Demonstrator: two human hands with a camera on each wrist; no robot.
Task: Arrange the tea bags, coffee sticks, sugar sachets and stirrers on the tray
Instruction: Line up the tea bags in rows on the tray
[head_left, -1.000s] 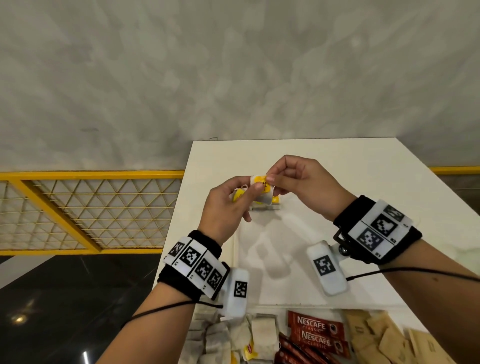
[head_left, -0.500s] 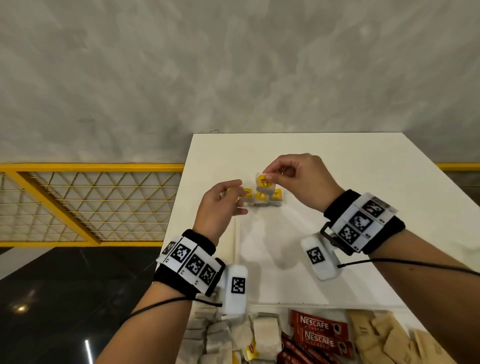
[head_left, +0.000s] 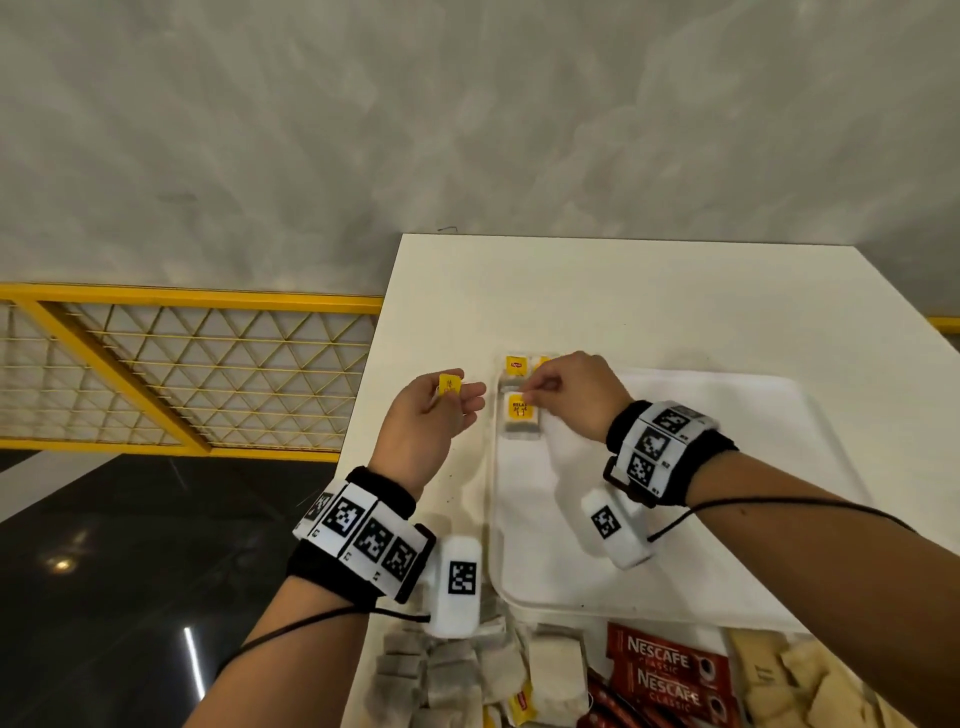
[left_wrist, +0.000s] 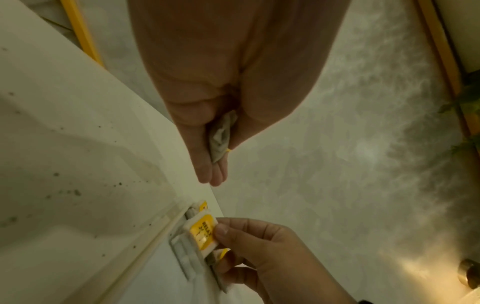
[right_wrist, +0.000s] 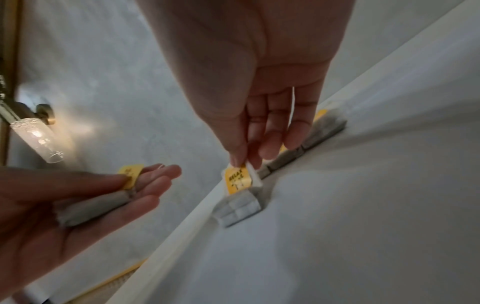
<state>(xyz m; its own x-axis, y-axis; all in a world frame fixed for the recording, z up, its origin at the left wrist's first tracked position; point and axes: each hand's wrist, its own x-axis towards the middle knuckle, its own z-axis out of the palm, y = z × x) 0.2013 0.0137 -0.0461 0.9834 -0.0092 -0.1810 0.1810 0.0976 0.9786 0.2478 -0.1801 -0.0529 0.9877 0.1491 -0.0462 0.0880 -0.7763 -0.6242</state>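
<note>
We see a smooth, glossy white plastic tray, matt porous paper tea bags, glossy red sticks and a matt white table.

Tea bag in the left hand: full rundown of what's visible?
The tea bag is a greyish, soft-looking paper pouch, creased, lying across the palm and fingers of the left hand, which is held palm-up beside the tray, off it. Its yellow paper tag with faint print stands up at the fingertips, pinned under the thumb. Only that hand touches it.
</note>
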